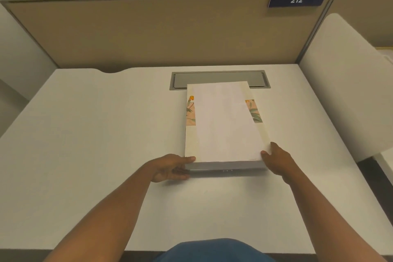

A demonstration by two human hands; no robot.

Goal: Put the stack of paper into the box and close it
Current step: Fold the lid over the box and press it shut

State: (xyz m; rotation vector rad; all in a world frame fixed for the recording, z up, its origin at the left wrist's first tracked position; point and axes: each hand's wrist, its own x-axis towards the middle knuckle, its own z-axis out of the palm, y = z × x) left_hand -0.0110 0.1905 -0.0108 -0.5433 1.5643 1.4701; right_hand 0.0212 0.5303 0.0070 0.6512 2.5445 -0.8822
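We have the white desk (pixel 85 134) spread wide before us, a tan partition behind it and a grey cable hatch (pixel 219 77) let into its far middle, and on it, just this side of the hatch and overlapping its near edge, sits the box (pixel 191 132) with the stack of paper (pixel 225 121) lying on top of it. To do this step well we should keep both hands low on the near corners, square the sheets to the box's sides, and move or lift the pile as one block so the top sheets do not fan or slide; the paper sits slightly skewed to the box, so we would straighten it first. The box looks cream, with a floral panel of orange bloom and green leaves showing at either side of the paper, and a grey near face. The stack is plain white, fairly thick, narrower than the box. Whether the box is open beneath the paper or still lidded we cannot quite tell from this angle. Our left hand (pixel 172 168) grips the near left corner, thumb on top and fingers curled underneath; our right hand (pixel 276 161) clasps the near right corner, thumb laid on the paper's edge, fingers wrapped round the side.
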